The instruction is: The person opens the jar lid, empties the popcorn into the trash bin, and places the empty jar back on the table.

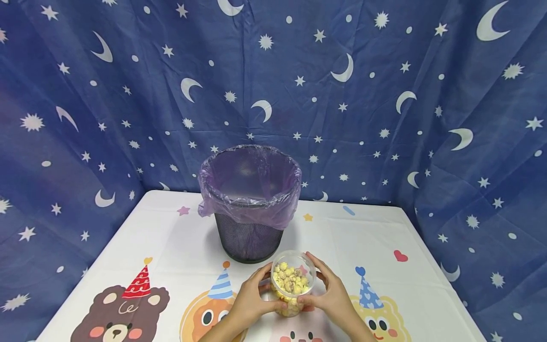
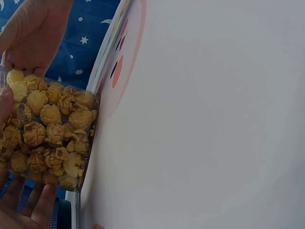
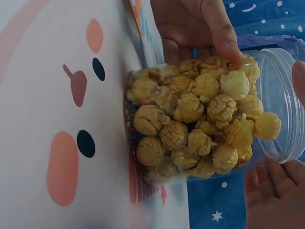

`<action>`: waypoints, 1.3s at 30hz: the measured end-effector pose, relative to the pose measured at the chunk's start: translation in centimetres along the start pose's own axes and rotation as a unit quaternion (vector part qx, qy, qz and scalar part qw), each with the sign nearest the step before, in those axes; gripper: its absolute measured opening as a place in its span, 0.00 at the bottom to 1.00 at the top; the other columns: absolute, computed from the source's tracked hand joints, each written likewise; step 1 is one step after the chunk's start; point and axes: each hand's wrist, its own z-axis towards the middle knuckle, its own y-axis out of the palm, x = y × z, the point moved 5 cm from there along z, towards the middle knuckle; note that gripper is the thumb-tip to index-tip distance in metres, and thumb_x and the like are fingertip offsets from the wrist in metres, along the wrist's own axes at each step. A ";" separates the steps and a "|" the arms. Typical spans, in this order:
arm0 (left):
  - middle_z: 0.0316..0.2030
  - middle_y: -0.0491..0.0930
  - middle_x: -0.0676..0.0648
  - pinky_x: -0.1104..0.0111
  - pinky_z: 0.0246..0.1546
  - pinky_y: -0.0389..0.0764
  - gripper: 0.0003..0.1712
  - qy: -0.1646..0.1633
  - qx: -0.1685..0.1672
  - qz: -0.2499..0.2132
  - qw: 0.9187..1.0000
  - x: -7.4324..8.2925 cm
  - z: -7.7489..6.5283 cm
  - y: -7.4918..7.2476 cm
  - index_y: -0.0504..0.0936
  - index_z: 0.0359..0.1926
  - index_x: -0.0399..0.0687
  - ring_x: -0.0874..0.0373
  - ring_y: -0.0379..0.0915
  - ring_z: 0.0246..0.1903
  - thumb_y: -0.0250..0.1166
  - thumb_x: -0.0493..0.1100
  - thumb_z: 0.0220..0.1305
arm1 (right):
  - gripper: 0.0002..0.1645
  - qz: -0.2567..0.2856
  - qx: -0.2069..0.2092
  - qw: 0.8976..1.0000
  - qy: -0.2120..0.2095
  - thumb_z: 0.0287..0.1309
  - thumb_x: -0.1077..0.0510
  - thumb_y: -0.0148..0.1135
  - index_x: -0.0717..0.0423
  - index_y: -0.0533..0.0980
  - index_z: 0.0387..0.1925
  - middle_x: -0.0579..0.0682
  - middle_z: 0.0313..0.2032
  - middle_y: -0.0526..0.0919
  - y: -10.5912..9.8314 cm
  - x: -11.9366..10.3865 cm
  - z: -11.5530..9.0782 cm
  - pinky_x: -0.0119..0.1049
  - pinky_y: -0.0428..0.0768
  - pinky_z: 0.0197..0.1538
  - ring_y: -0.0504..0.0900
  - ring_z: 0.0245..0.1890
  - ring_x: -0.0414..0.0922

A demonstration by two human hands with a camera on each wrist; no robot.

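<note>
A clear round plastic jar [image 1: 292, 280] of popcorn [image 3: 190, 119] is held between both hands at the front of the table. My left hand [image 1: 249, 297] grips its left side, thumb across the near face and fingers curving round behind. From the right, my right hand [image 1: 333, 297] curls round the jar in much the same way, thumb near the front of the rim. Pale yellow and brown pieces fill most of it, below a bare band under the clear rim [image 3: 281, 105]. In the wrist views the jar's base is right at the tablecloth.
A black mesh wastebasket [image 1: 249, 237] lined with a purple bag [image 1: 273, 211] stands just behind and left of the jar. The white tablecloth [image 1: 350, 247] carries cartoon animals in party hats. Dark blue curtains [image 1: 363, 118] with moons and stars enclose the table's back and sides.
</note>
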 end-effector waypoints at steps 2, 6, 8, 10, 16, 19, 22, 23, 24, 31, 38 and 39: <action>0.61 0.73 0.45 0.67 0.60 0.78 0.56 0.000 -0.001 -0.003 1.000 0.0 0.0 0.0 0.64 0.71 0.45 0.47 0.71 0.61 0.82 0.51 0.42 | 0.57 0.003 -0.006 1.000 -0.001 0.38 0.56 0.82 0.36 0.64 0.70 0.47 0.70 0.67 -0.1 0.0 0.1 0.35 0.72 0.66 0.76 0.58 0.54; 0.61 0.73 0.45 0.67 0.60 0.78 0.56 0.001 -0.001 -0.005 1.000 0.1 0.0 0.0 0.64 0.71 0.45 0.47 0.70 0.61 0.82 0.51 0.42 | 0.57 0.010 -0.016 1.000 0.009 0.38 0.57 0.82 0.35 0.64 0.70 0.45 0.70 0.67 -0.2 0.0 0.3 0.44 0.71 0.66 0.76 0.57 0.57; 0.61 0.73 0.45 0.67 0.60 0.78 0.56 0.001 -0.002 -0.004 1.000 0.1 0.0 0.0 0.64 0.71 0.45 0.47 0.70 0.61 0.82 0.52 0.42 | 0.57 0.011 -0.019 1.000 0.015 0.37 0.57 0.82 0.35 0.64 0.70 0.45 0.70 0.67 -0.2 0.0 0.4 0.46 0.71 0.66 0.76 0.58 0.58; 0.61 0.73 0.45 0.68 0.60 0.78 0.56 0.002 -0.002 -0.002 1.000 0.1 0.1 0.0 0.64 0.71 0.45 0.47 0.70 0.61 0.82 0.52 0.42 | 0.57 0.011 -0.022 1.000 0.017 0.37 0.57 0.82 0.35 0.64 0.70 0.45 0.71 0.66 -0.2 0.0 0.4 0.46 0.71 0.66 0.76 0.58 0.58; 0.62 0.73 0.45 0.66 0.60 0.79 0.56 0.002 -0.002 0.001 1.000 0.1 0.1 0.0 0.64 0.71 0.45 0.47 0.71 0.61 0.82 0.52 0.42 | 0.58 0.017 -0.025 0.999 0.014 0.38 0.58 0.82 0.35 0.63 0.71 0.47 0.71 0.65 -0.2 -0.1 0.4 0.46 0.70 0.66 0.75 0.58 0.58; 0.62 0.73 0.45 0.66 0.60 0.78 0.56 0.002 -0.001 0.000 1.000 0.0 0.1 0.0 0.64 0.71 0.45 0.47 0.71 0.61 0.82 0.52 0.42 | 0.57 0.020 -0.025 0.999 0.014 0.38 0.58 0.82 0.34 0.63 0.71 0.47 0.71 0.65 -0.2 -0.1 0.5 0.46 0.70 0.66 0.75 0.58 0.58; 0.61 0.73 0.45 0.66 0.60 0.78 0.56 0.002 -0.001 0.001 1.000 0.0 0.1 0.0 0.64 0.71 0.45 0.47 0.71 0.61 0.82 0.52 0.42 | 0.58 0.018 -0.026 0.999 0.013 0.38 0.58 0.82 0.38 0.63 0.71 0.45 0.71 0.66 -0.2 0.0 0.5 0.42 0.71 0.65 0.75 0.58 0.58; 0.61 0.74 0.46 0.66 0.60 0.78 0.56 0.002 0.000 0.000 1.000 0.0 0.1 0.0 0.64 0.71 0.45 0.47 0.71 0.61 0.82 0.52 0.42 | 0.58 0.016 -0.027 0.999 0.012 0.38 0.58 0.82 0.39 0.63 0.72 0.45 0.71 0.66 -0.2 0.0 0.5 0.41 0.71 0.65 0.76 0.58 0.58; 0.61 0.74 0.46 0.67 0.60 0.78 0.56 0.002 0.000 0.000 1.000 0.0 0.1 0.0 0.64 0.71 0.45 0.47 0.71 0.60 0.82 0.52 0.42 | 0.58 0.016 -0.027 0.999 0.011 0.38 0.58 0.82 0.42 0.63 0.72 0.45 0.71 0.66 -0.2 0.0 0.5 0.42 0.71 0.65 0.76 0.58 0.58; 0.61 0.74 0.46 0.67 0.60 0.78 0.56 0.004 0.000 0.000 1.000 0.0 0.1 0.0 0.65 0.70 0.45 0.48 0.71 0.60 0.82 0.52 0.42 | 0.59 0.015 -0.029 0.999 0.001 0.38 0.59 0.82 0.43 0.62 0.73 0.45 0.71 0.66 -0.3 0.0 0.5 0.40 0.72 0.64 0.75 0.58 0.58; 0.61 0.74 0.46 0.65 0.60 0.78 0.56 0.003 0.000 0.002 1.000 0.0 0.0 0.0 0.65 0.71 0.46 0.48 0.71 0.60 0.81 0.53 0.42 | 0.59 0.020 -0.033 0.999 -0.008 0.38 0.60 0.82 0.41 0.63 0.72 0.49 0.72 0.65 -0.5 -0.1 0.6 0.35 0.73 0.64 0.75 0.59 0.48; 0.61 0.74 0.46 0.65 0.60 0.78 0.56 0.003 0.000 0.002 1.000 0.0 0.0 0.0 0.65 0.71 0.46 0.48 0.71 0.60 0.81 0.53 0.42 | 0.59 0.020 -0.034 0.999 -0.009 0.38 0.60 0.82 0.43 0.62 0.73 0.49 0.72 0.65 -0.5 -0.1 0.6 0.35 0.73 0.64 0.75 0.59 0.47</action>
